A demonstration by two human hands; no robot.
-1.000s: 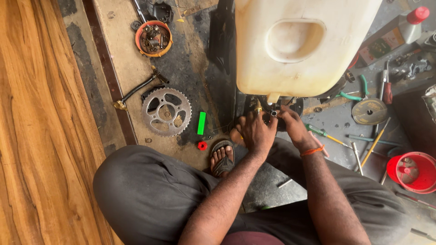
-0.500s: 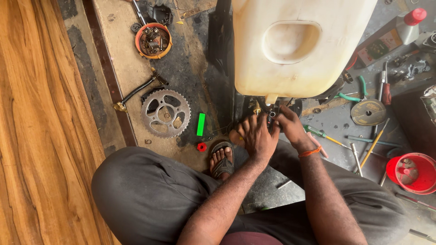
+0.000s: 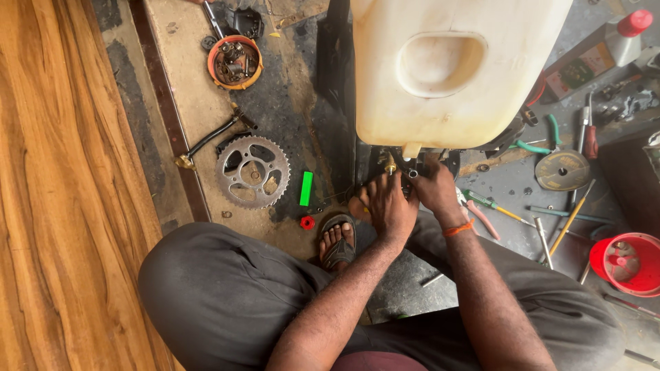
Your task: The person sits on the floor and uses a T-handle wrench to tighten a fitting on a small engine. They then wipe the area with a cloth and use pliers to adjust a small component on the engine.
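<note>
While both hands crowd the small fittings under the cream plastic tank (image 3: 454, 69), little has shifted in the last second.

Left hand (image 3: 390, 209) has edged closer, fingers curled at the brass fitting (image 3: 390, 165); right hand (image 3: 434, 187) pinches the dark parts beside it. Whether either grip actually clamps anything cannot be told. A sprocket (image 3: 252, 172) lies apart on the floor.

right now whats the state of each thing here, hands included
left hand: at the brass fitting under the tank
right hand: fingers on the dark parts there, grip hidden
white tank: above both hands
sprocket: flat on the floor, untouched
orange bowl: holds small parts
red bowl: holds small parts
</note>
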